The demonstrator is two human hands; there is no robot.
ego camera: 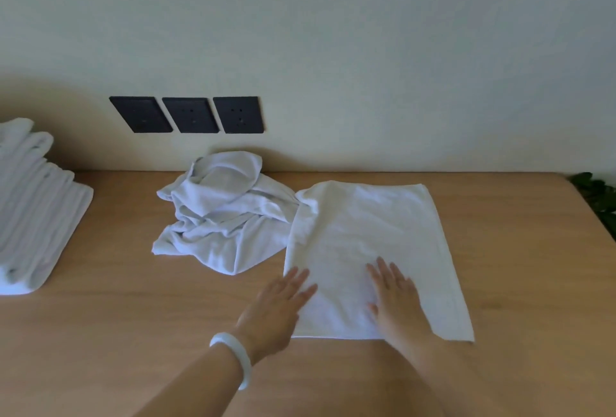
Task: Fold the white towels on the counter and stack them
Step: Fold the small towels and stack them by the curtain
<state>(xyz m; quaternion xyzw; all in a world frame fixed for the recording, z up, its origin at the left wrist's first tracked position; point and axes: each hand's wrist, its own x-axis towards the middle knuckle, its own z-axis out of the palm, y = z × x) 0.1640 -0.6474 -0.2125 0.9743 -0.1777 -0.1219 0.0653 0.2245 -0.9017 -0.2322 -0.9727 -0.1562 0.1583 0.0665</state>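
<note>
While it lies smoothed out on the wooden counter (pixel 133 316), the flat towel (pixel 366 233) has both hands on its near end: the right hand (pixel 395 296) rests palm-down on the cloth with fingers straight, and the left hand (pixel 283 300), fingers also straight, lies across the towel's left edge, partly on the wood. Touching its far left corner sits a crumpled towel (pixel 220 213). Well apart at the counter's left end stands a stack of folded towels (pixel 30 209). A pale bracelet (pixel 233 360) circles the left wrist; three dark sockets (pixel 186 114) sit on the wall.
</note>
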